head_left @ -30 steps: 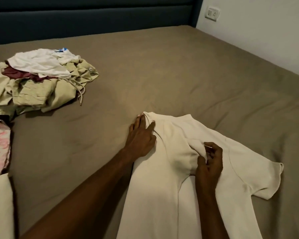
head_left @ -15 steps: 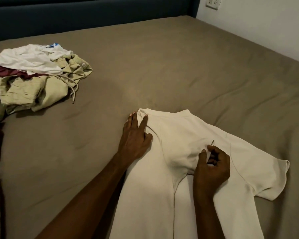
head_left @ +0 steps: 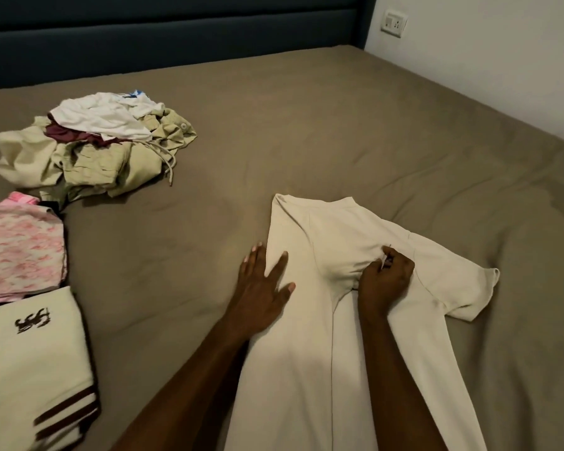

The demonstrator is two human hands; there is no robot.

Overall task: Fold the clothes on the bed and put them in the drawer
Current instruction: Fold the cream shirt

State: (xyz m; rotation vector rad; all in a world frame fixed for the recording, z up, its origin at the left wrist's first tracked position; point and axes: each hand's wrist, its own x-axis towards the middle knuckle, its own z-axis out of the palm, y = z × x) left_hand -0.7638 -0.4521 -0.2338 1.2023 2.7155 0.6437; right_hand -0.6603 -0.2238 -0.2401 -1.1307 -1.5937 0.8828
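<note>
The left hand point(head_left: 262, 288) presses flat, fingers spread wide, on the cream T-shirt point(head_left: 310, 353) (its folded edge). The right hand point(head_left: 383, 281) pinches cloth beside those fingers.

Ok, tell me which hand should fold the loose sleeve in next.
The right hand: it already pinches the cream T-shirt beside the spread sleeve. The left hand lies flat on the folded edge, pinning it.

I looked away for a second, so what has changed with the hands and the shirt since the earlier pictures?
The left hand has slid down the folded edge of the cream shirt, away from the collar, fingers flat. The right hand, which pinched the fabric a second ago, now grips it bunched near the right sleeve. The shirt lies as before, and the clothes pile looks untouched.
</note>
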